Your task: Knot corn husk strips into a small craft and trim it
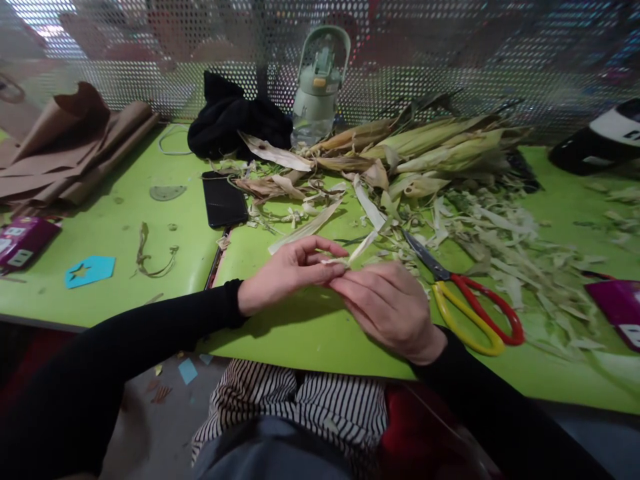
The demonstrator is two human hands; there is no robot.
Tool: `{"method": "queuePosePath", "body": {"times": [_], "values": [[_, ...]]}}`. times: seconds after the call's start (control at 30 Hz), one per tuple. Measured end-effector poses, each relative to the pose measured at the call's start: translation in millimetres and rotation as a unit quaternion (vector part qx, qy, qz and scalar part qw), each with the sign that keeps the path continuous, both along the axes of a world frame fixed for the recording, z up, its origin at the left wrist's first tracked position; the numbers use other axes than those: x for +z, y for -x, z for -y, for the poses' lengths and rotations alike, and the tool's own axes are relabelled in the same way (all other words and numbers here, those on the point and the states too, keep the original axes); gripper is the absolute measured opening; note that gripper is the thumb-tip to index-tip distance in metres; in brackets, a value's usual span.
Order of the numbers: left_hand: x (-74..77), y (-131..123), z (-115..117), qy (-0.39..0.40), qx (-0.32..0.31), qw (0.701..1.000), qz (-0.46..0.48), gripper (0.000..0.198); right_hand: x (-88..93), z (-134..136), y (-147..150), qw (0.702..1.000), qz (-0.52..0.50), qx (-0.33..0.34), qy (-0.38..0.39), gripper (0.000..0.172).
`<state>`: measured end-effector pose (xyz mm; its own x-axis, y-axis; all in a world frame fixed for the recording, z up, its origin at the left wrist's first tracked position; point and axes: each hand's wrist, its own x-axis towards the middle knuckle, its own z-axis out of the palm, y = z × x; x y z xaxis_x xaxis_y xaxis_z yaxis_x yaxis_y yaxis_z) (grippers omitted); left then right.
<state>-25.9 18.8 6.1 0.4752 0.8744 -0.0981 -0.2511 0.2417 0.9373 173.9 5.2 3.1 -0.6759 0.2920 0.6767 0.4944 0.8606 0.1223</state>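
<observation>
My left hand [287,272] and my right hand [387,303] meet over the green table [300,327], fingertips pinched together on a pale strip of corn husk [357,252] that runs up and to the right. Both arms wear black sleeves. Just right of my right hand lie scissors [470,303] with one red and one yellow handle, blades pointing up-left. Behind them a heap of corn husks [425,143] and many cut husk scraps [490,233] cover the table.
A black phone [224,199] lies left of the scraps, with a black cloth [235,120] and a pale green water bottle [320,87] behind it by a perforated metal screen. Brown paper [70,150] is stacked far left; a blue paper shape [90,271] and purple packets [23,240] lie nearby.
</observation>
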Motion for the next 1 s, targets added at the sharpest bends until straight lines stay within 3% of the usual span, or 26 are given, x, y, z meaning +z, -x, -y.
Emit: {"method": "queuePosePath", "body": {"times": [0.1,0.2,0.27,0.4,0.53,0.67,0.9,1.0], "values": [[-0.6,1.1,-1.4,0.009,-0.003,1.0,0.008,0.029,3.7,-0.5,-1.4,0.999,-0.041,0.012,0.031,0.031],[1.0,1.9,-1.7,0.022,-0.017,1.0,0.011,0.023,8.2,-3.6,-3.4,0.989,-0.123,-0.065,0.052,0.035],[1.9,2.2,-1.7,0.039,-0.024,0.999,0.012,0.022,8.7,-6.6,-4.2,0.985,-0.122,-0.099,0.075,0.035],[0.0,1.9,-2.7,0.08,-0.02,0.996,0.043,0.027,4.1,-10.2,-3.4,0.981,-0.108,-0.067,0.147,0.022],[-1.5,1.6,-3.3,0.103,-0.036,0.992,0.063,0.019,2.0,-10.5,-2.9,0.978,-0.12,-0.072,0.154,0.018],[0.1,0.3,-0.2,0.101,-0.072,0.991,0.048,0.023,3.8,-9.1,-4.8,0.984,-0.11,-0.091,0.11,0.018],[-2.0,-7.1,6.8,0.127,-0.009,0.985,0.119,0.016,1.3,1.4,1.7,0.995,-0.036,-0.081,-0.039,0.031],[-0.2,-9.0,9.7,0.141,-0.01,0.983,0.118,0.015,1.1,3.4,6.3,0.994,-0.01,-0.091,-0.063,0.024]]}}
